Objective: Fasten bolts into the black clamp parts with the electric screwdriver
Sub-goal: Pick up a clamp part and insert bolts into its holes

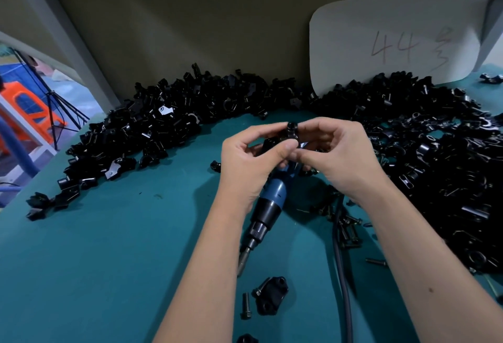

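While both hands hold the small black clamp part [290,136] up above the middle of the teal surface [114,247], the step in hand looks like seating a bolt into it by finger before the driver is used. The left hand [246,163] curls round the part's near side with the thumb pressed on it; the right hand [336,155] pinches its far side, fingers bent. Whether a bolt already sits in the hole, I cannot tell. To do this well, keep the part square and start the thread straight, so the bit meets it cleanly. The blue-and-black electric screwdriver [268,206] lies on the surface beneath the hands, its tip pointing toward the near edge, its grey cable [343,274] trailing toward that edge. Loose dark bolts [349,227] lie beside the cable, and a finished-looking black clamp piece [270,299] rests near the near edge. Heaped black clamp parts [177,122] crowd the far and right edges, so free room is on the near left.
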`<state>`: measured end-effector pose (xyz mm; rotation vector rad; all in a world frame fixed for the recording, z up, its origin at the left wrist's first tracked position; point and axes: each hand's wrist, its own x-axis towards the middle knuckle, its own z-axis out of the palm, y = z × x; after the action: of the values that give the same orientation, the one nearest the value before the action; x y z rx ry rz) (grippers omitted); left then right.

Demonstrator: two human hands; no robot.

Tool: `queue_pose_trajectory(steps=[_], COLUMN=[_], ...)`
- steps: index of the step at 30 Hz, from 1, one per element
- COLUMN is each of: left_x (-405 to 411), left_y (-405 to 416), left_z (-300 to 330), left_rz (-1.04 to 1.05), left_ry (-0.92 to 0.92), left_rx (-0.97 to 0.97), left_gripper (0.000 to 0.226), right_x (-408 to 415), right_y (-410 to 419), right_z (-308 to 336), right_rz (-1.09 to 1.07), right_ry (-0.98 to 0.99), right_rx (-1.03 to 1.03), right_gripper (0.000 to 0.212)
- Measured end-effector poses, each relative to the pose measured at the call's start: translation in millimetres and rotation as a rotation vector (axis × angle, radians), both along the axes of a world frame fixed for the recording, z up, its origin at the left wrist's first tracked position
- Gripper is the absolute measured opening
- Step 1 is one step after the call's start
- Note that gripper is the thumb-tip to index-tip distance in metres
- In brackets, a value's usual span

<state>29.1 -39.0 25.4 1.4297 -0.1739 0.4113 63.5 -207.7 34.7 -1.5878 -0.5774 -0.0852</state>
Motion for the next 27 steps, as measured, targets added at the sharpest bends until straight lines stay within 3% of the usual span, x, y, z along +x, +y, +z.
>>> queue_pose_trajectory(steps=[9, 13, 18, 23, 27], left_x=[-3, -3, -1, -2, -2], left_y=[-10, -15, -17, -14, -12], left_z=[5, 6, 3, 4, 6], left_rz=[-0.161, -0.182, -0.165, -0.143, -0.141], left_ry=[0.102, 0.11, 0.129, 0.184, 0.21], left_rx=[-0.323, -0.423, -0.391, -0.322, -0.303], left_gripper=[0.024, 0.025, 0.018, 0.019, 0.016], right_x=[1, 1, 1, 3, 1], right_y=[-7, -12, -14, -13, -14], right_z=[5, 7, 7, 3, 5], right_rz=[0.013, 0.043, 0.07, -0.02, 0.041], right_ry=[0.093, 0.115, 0.138, 0.142, 0.178], right_rx=[0.108, 0.116, 0.103, 0.054, 0.02], right_gripper=[0.032, 0.023, 0.021, 0.039, 0.028])
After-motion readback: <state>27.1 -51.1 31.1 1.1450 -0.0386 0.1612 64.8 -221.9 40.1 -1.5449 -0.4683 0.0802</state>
